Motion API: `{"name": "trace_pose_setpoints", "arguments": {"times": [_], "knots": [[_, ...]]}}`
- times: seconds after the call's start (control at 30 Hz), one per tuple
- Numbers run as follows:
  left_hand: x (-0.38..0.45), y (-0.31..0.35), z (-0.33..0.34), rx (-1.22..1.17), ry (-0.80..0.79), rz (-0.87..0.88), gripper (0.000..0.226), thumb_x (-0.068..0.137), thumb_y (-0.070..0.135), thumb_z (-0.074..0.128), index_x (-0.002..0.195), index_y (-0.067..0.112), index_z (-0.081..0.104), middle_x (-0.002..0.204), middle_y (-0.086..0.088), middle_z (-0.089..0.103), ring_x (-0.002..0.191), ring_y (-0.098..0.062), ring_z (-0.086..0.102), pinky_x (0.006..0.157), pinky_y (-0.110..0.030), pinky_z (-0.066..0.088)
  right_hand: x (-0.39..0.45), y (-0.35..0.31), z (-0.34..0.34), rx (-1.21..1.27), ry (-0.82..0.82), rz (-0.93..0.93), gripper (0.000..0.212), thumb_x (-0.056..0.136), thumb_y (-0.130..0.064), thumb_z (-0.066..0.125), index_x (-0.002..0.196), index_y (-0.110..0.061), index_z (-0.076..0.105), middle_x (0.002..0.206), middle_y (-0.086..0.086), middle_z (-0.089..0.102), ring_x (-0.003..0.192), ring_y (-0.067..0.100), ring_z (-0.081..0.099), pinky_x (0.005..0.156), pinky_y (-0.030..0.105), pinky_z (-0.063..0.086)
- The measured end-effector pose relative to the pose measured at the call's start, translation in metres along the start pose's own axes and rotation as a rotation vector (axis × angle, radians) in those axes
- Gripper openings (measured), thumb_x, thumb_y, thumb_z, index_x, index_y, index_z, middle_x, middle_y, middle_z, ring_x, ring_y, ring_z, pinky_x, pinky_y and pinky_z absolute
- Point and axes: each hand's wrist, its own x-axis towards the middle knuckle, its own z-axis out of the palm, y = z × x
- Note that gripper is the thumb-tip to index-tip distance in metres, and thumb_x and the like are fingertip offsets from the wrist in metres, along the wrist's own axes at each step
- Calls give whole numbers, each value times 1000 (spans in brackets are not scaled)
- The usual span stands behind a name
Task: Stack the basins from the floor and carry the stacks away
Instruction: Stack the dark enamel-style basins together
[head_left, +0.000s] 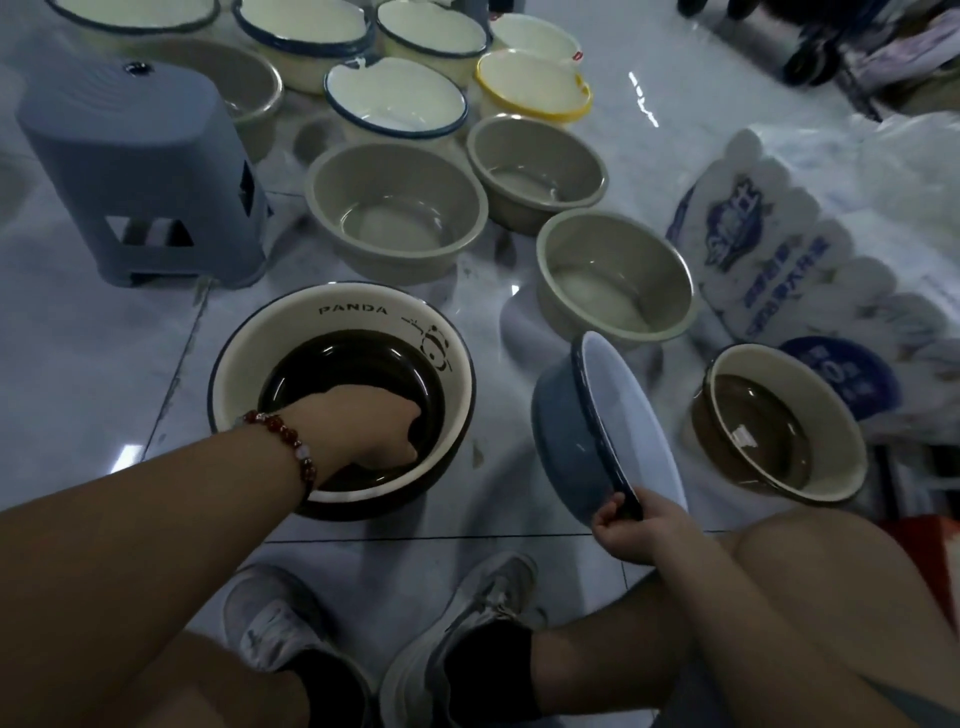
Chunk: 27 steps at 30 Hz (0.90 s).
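Basins mid-stacking: your left hand (363, 426) presses inside the panda basin (343, 400), grip unclear; your right hand (631, 525) pinches the tilted blue basin (566, 441). Next, nest it.

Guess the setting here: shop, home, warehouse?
Probably a housewares shop or stockroom floor, though I can't be sure: many new-looking basins, like the grey basin, spread on glossy floor tiles, printed plastic packaging, and a plastic stool.

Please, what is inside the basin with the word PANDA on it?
Inside the PANDA basin sits a dark basin, nested. The left hand reaches down into it. The hand covers part of the dark bottom, so anything beneath the hand cannot be seen.
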Motion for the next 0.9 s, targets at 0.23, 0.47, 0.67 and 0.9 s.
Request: {"name": "trace_pose_setpoints", "arguments": {"times": [0.23, 0.47, 0.67, 0.9], "knots": [[-19, 2, 8, -48, 0, -37, 56, 96, 44, 52, 147, 25, 41, 146, 0, 48, 131, -21, 47, 109, -38, 39, -31, -1, 15, -354, -19, -152, 7, 88, -11, 62, 89, -4, 60, 78, 2, 58, 34, 10, 46, 39, 21, 44], [-49, -1, 1, -218, 179, -29, 57, 96, 45, 54, 147, 23, 42, 149, -2, 46, 136, -21, 43, 111, -32, 32, -87, -6, 22, -646, -98, -293, 12, 91, -16, 58, 86, -5, 61, 67, 7, 56, 35, 9, 43, 44, 18, 42], [-81, -5, -2, -617, 374, 21, 37, 99, 43, 50, 132, 30, 57, 126, 10, 62, 110, -12, 59, 96, -28, 43, -133, -9, 38, -855, -192, -365, 9, 89, -14, 58, 82, -8, 58, 64, 6, 54, 42, 8, 40, 55, 17, 35], [-99, -23, 13, -1375, 387, -206, 53, 98, 62, 38, 127, 21, 55, 116, -4, 66, 102, -21, 64, 88, -37, 51, -144, -2, 76, -1074, -253, -439, 13, 88, -13, 59, 79, -16, 51, 47, -1, 42, 39, 9, 37, 39, 18, 35]]}}
